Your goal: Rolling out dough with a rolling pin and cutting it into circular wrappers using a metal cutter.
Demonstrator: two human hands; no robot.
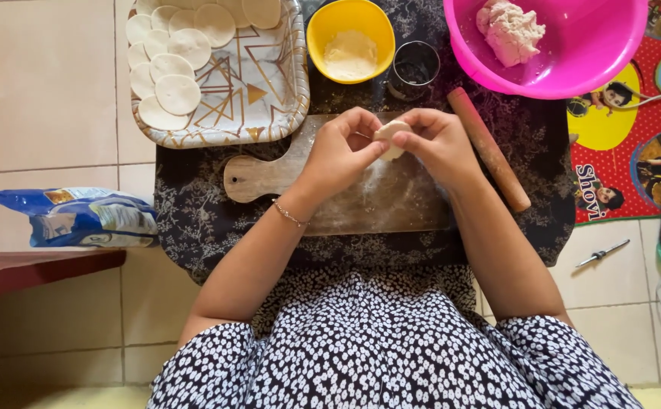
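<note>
A small dough ball [391, 138] is pinched between the fingertips of the left hand [343, 148] and right hand [438, 142], held just above the floured wooden board [361, 201], beside the rolling pin [489, 149].

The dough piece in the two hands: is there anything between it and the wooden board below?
Nothing visible. The left hand and right hand pinch the dough piece above the wooden board, whose floured middle lies bare. The rolling pin lies to the right, beside the board.

Glossy plastic bowl [573, 68], matt floured wooden board [361, 201].
</note>
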